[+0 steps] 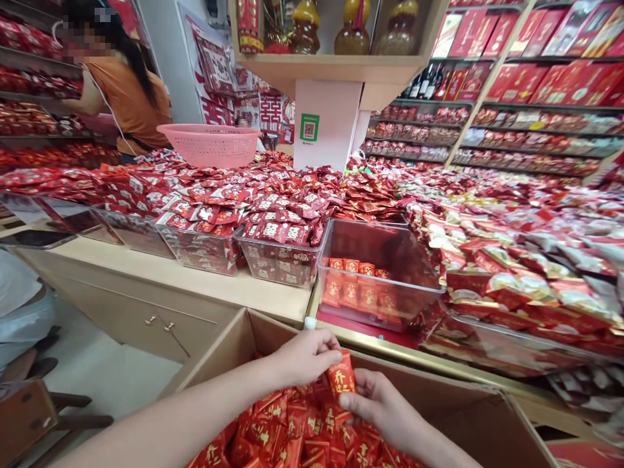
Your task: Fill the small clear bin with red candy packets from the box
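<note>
Both my hands hold one small red candy packet [342, 378] with gold characters, just above an open cardboard box. My left hand [312, 356] pinches its top end between thumb and fingers. On the lower right side, my right hand [377, 400] grips it with the thumb across the front. Many loose packets of the same kind [273, 419] fill the cardboard box [453, 396] below. Beyond the box stands a clear plastic bin [380, 292], with rows of upright red packets [361, 289] along its bottom left part.
Clear bins heaped with red packets [283, 224] line the counter [209, 279]. A pink basket [209, 146] rests on the heaps. A person in an orange top [131, 97] stands at the left shelves. A wooden display case [336, 62] overhangs the middle.
</note>
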`<state>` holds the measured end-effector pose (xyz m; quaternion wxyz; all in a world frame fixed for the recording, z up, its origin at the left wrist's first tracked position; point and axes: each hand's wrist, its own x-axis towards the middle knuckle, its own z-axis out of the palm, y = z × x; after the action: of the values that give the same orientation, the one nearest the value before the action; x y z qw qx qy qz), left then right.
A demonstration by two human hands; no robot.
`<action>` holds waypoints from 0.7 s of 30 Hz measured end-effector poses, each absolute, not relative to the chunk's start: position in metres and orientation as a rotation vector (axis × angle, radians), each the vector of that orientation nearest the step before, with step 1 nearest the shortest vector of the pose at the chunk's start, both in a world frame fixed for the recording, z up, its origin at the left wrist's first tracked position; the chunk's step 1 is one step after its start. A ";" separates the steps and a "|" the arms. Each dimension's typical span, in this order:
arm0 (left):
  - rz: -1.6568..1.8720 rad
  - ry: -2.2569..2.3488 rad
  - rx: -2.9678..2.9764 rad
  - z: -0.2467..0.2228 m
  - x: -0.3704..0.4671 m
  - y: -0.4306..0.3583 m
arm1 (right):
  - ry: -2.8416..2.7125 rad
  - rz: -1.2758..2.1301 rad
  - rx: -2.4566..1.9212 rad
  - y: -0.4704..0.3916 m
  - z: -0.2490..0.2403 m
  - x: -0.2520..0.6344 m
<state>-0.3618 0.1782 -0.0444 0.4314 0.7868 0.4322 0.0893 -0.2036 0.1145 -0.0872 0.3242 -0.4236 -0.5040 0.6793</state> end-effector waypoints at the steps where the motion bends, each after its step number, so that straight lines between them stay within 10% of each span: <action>1: 0.243 1.046 1.881 -0.044 -0.361 0.179 | -1.293 1.782 -1.091 0.116 -0.084 -0.202; 11: 0.202 0.913 1.580 -0.040 -0.376 0.202 | -1.537 1.518 -1.071 0.118 -0.058 -0.190; 21: 0.091 0.851 1.650 -0.044 -0.395 0.215 | -1.366 0.778 -1.366 0.163 0.075 -0.161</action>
<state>-0.3947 0.2152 -0.0445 0.5983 0.7112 0.3670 0.0390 -0.1614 0.1626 0.0753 0.5053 -0.5659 -0.5660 0.3225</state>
